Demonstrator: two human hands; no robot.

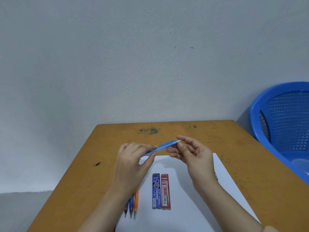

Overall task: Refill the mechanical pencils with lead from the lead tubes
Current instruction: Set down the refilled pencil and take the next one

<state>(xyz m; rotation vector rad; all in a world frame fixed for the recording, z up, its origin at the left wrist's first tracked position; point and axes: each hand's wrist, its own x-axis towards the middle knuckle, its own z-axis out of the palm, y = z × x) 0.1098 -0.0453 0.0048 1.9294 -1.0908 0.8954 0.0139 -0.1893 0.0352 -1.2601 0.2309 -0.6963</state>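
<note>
My left hand [133,163] grips a light blue mechanical pencil [163,146] by its lower barrel, lifted above the table and slanting up to the right. My right hand [192,153] pinches the pencil's white eraser end with thumb and forefinger. On the white sheet [192,206] lie a blue lead tube [156,191] and a red lead tube [165,191], side by side and closed. Three more pencils, two blue [130,206] and one orange [136,202], lie left of the tubes, partly hidden under my left wrist.
The brown wooden table [103,148] stands against a pale wall and has dark smudges near its far edge. A blue plastic basket [284,118] sits beyond the table's right side.
</note>
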